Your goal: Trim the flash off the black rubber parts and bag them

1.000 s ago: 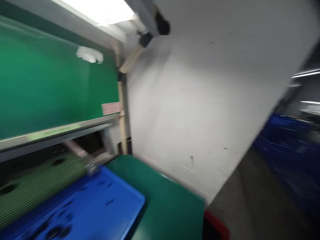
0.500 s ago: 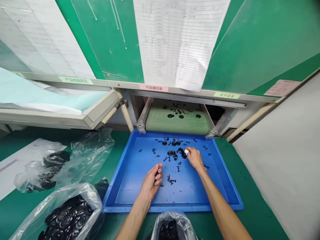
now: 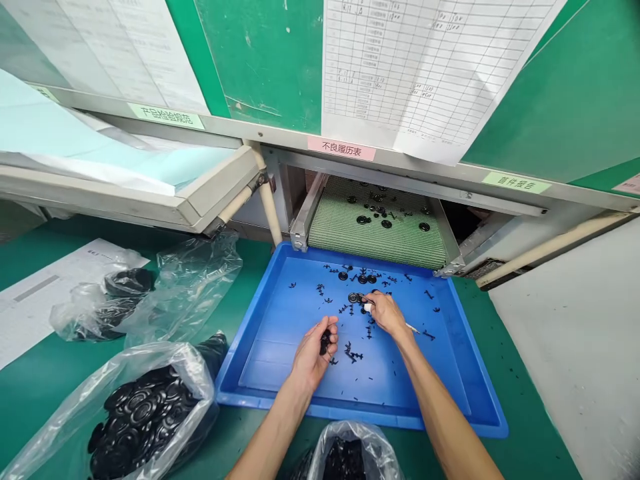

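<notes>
A blue tray [image 3: 450, 373] lies on the green table below a ribbed green conveyor belt [image 3: 345, 233]. Small black round parts [image 3: 354, 297] and black scraps are scattered in the tray and on the belt. My left hand [image 3: 314, 353] rests in the tray with its fingers curled round black parts. My right hand [image 3: 385, 311] reaches toward the far part of the tray, pinching a thin white tool whose tip touches a black round part.
A clear bag of black round parts [image 3: 135, 417] lies at the near left, another bag [image 3: 345, 453] at the near edge, and more bags [image 3: 115, 300] on the left. Paper sheets [image 3: 425, 67] hang on the green board above. A grey wall [image 3: 575, 353] stands on the right.
The view swung from the right-hand wall to the tray, then closer. My left hand has curled tighter over black parts; my right hand shifted slightly left among the round parts.
</notes>
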Motion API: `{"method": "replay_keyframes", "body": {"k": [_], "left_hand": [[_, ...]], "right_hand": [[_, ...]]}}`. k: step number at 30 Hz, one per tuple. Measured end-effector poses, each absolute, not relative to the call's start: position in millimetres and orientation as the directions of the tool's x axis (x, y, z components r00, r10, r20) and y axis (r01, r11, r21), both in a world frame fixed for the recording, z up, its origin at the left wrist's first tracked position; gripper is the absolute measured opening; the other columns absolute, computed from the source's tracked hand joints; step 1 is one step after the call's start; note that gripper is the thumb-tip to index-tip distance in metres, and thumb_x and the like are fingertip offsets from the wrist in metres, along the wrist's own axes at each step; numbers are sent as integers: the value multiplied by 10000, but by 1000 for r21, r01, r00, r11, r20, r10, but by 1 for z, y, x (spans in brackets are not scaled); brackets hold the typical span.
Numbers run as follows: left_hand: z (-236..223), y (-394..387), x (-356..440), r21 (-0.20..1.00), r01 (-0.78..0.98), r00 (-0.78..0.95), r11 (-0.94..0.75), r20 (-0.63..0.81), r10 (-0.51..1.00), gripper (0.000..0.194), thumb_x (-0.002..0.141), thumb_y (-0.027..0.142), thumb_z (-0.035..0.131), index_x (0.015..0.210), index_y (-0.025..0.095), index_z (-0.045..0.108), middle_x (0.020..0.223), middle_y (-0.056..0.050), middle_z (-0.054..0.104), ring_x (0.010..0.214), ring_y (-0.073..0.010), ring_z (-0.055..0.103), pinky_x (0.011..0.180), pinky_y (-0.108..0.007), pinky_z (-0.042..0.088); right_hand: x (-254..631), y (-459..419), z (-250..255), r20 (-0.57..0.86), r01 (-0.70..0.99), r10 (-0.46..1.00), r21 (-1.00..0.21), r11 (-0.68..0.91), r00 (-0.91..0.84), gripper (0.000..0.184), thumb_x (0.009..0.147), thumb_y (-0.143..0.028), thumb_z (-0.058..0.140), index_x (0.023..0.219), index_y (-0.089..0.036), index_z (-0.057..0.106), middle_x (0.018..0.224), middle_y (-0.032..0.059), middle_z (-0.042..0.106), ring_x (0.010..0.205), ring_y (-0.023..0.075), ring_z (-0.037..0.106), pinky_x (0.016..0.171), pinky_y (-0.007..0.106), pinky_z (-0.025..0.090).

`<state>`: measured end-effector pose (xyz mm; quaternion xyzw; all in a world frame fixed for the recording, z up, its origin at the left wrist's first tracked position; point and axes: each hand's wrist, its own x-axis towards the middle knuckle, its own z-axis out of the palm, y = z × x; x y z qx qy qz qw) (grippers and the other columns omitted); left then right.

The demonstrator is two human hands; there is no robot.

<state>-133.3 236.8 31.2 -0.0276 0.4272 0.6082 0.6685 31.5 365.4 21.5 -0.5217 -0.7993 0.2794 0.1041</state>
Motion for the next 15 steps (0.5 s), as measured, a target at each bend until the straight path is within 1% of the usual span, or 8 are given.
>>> {"method": "replay_keyframes", "body": {"k": [4, 7, 8, 10, 12, 13, 15], "left_hand": [[30, 236, -130, 544, -792, -112, 277, -576, 810, 187, 727, 245, 711, 839, 102, 666, 697, -19, 566, 533, -41, 485, 385, -116, 311], [32, 234, -125, 603, -741, -102, 295, -536, 838, 254, 684, 294, 750, 837, 105, 678, 742, -40, 602, 558, -44, 490, 407, -121, 313], [33, 234, -124, 616, -730, -88, 296, -515, 853, 281, 674, 317, 758, 837, 102, 679, 753, -47, 608, 562, -45, 487, 412, -125, 311], [35, 233, -121, 629, -720, -47, 293, -466, 884, 332, 656, 358, 767, 836, 95, 677, 731, -46, 601, 548, -44, 468, 415, -135, 296], [36, 232, -121, 631, -720, -15, 289, -431, 902, 370, 638, 381, 777, 840, 88, 676, 650, -21, 563, 504, -37, 423, 405, -145, 264], [36, 232, -121, 630, -721, -6, 288, -422, 907, 383, 627, 383, 784, 841, 85, 676, 609, -3, 537, 480, -31, 394, 397, -148, 242], [36, 232, -122, 627, -729, -11, 274, -411, 912, 390, 609, 370, 798, 844, 82, 677, 593, 5, 523, 467, -25, 370, 389, -151, 215]], "right_hand": [[32, 359, 25, -132, 736, 898, -628, 253, -421, 315, 687, -74, 413, 880, -171, 642, 733, 10, 616, 644, 130, 526, 588, 211, 352], [30, 341, 35, -125, 676, 881, -693, 250, -455, 276, 702, -144, 433, 902, -171, 621, 749, -3, 617, 593, 113, 500, 548, 204, 355], [28, 333, 39, -127, 646, 873, -724, 244, -471, 268, 710, -169, 442, 912, -172, 617, 718, -12, 602, 558, 107, 476, 525, 202, 346], [23, 316, 48, -126, 575, 863, -790, 212, -490, 240, 729, -219, 469, 910, -175, 619, 590, -44, 519, 489, 99, 409, 482, 200, 316], [16, 301, 57, -106, 514, 866, -837, 187, -488, 206, 735, -251, 501, 881, -174, 624, 527, -61, 435, 468, 97, 370, 474, 203, 306], [14, 295, 61, -87, 499, 872, -845, 192, -482, 195, 737, -255, 508, 869, -174, 626, 541, -56, 442, 472, 97, 369, 481, 207, 313], [11, 287, 67, -35, 497, 867, -830, 252, -498, 213, 751, -230, 481, 898, -178, 626, 659, -21, 530, 496, 98, 397, 506, 220, 348]]}}
